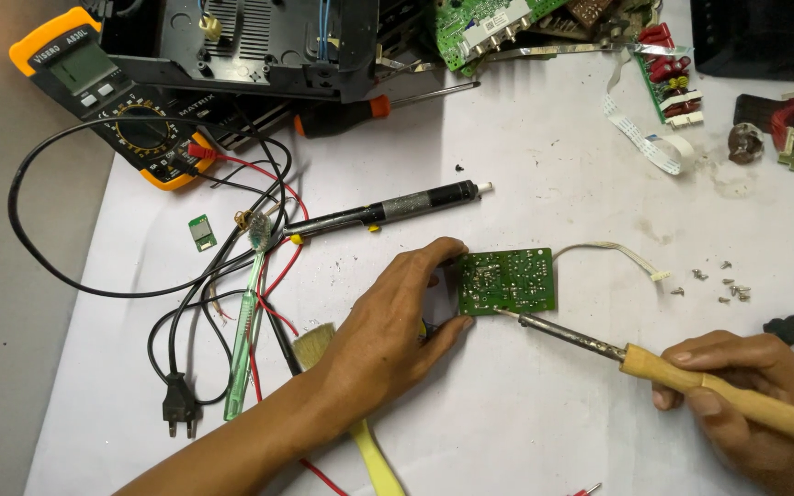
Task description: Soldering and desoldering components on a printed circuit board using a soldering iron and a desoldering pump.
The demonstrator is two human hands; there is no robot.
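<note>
Right hand (746,395), lower right of the frame: fingers wrapped shut around the wooden handle of a soldering iron (691,377). Its metal shaft runs up and to the left; the tip touches the lower edge of the circuit board.

Left hand (388,321), lower centre: thumb and forefinger pinch the left edge of the small green circuit board (507,280), forefinger at the upper corner, thumb at the lower. The board lies flat on the white sheet (544,404), solder side up, just right of the fingertips and between the two hands.

Under the left wrist: a brush with a yellow handle (369,455), bristles showing to the left of the hand.

Left centre: green toothbrush (245,331), black plug (179,404), tangled black and red leads.

Right of the board: thin white cable with a connector (622,255); loose screws (723,285) further right.

Above the left hand: black solder sucker (397,209), lying slantwise.

Upper left: yellow and black meter (112,96).

Upper centre: black plastic casing (250,41), a screwdriver with an orange collar (369,108) below it.

Upper right: green boards (498,28) and a white ribbon cable (640,138).
</note>
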